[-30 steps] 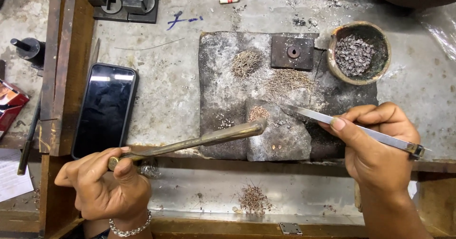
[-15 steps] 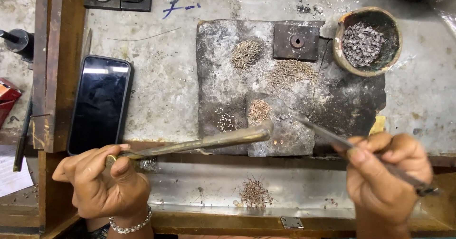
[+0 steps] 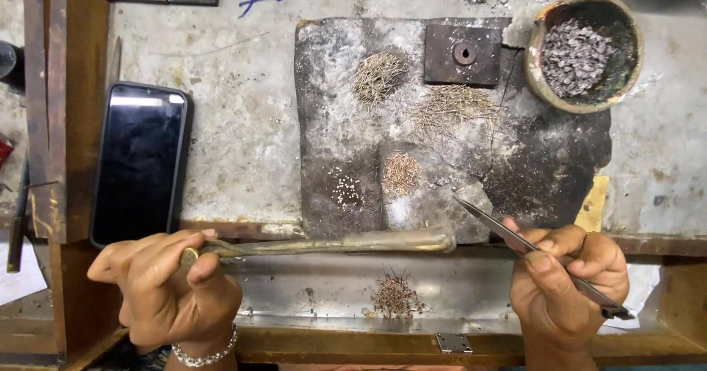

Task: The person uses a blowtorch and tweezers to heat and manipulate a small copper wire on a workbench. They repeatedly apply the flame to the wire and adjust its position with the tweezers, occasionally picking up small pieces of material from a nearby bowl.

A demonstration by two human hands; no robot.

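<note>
Two tools occupy us: our left hand (image 3: 166, 286) pinches the brass blowpipe (image 3: 331, 244), our right hand (image 3: 567, 282) pinches tweezers (image 3: 515, 238) beside its tip.

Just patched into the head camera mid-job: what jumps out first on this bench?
The two hands at the bottom edge: the left hand holds a long brass blowpipe lying level along the bench edge, and the right hand pinches slim tweezers pointing up-left toward it. Behind them lies a charred soldering block with small heaps of fine wire bits, a clay bowl of metal pieces at its upper right, and a dark phone far left.
</note>
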